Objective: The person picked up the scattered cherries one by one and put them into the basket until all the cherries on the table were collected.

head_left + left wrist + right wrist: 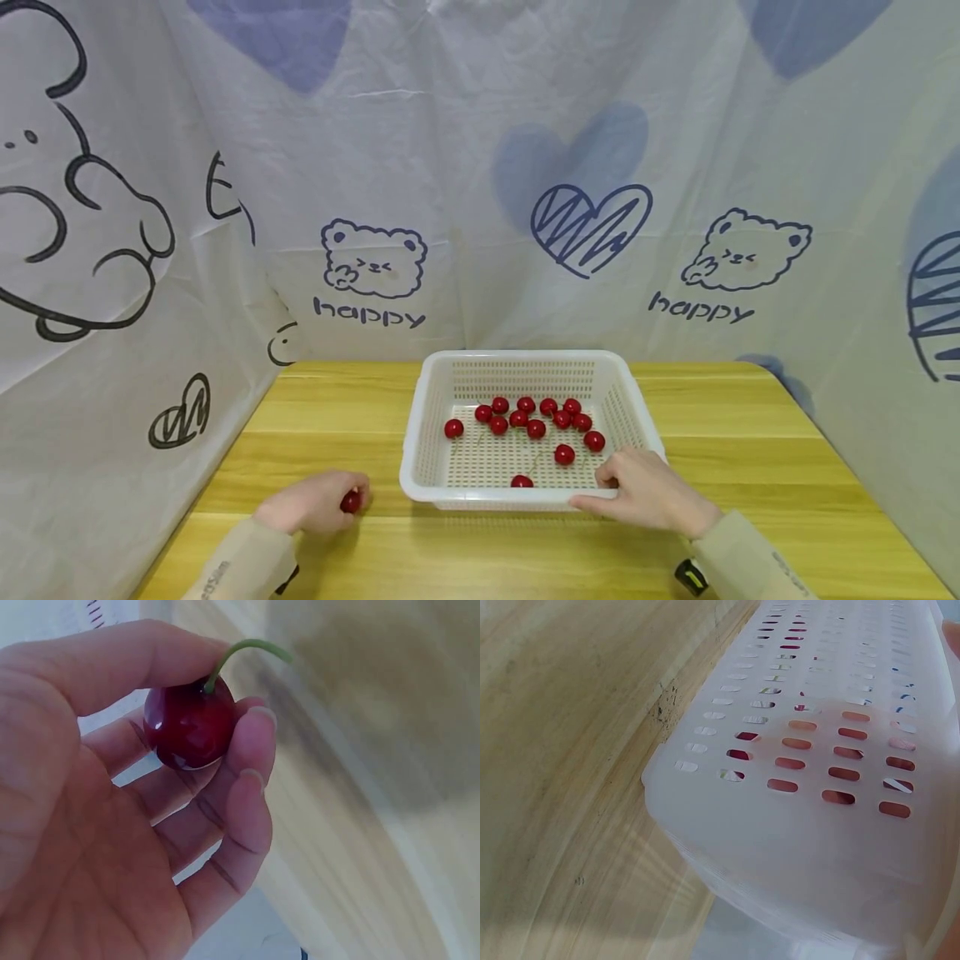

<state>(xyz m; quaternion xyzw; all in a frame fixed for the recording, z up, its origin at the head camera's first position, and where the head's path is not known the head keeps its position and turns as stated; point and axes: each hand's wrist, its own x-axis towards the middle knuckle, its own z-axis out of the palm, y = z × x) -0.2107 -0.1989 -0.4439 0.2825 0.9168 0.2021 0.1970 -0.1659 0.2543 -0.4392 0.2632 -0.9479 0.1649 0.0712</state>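
My left hand (324,502) pinches a dark red cherry (190,724) between thumb and fingers, left of the basket and low over the table. A curved green stem (251,646) rises from the cherry. My right hand (647,490) grips the near rim of a white plastic basket (517,495) by its right corner. Its thumb lies outside the wall and its fingers are inside, showing through the slots in the right wrist view. Several red cherries (536,428) lie on the basket's slotted floor, mostly toward the back, with a single cherry (522,482) against the near wall.
The basket stands on a yellow wood-grain table (345,417), close to its back edge. A white cloth (465,167) printed with hearts and bears hangs behind the table and along both sides.
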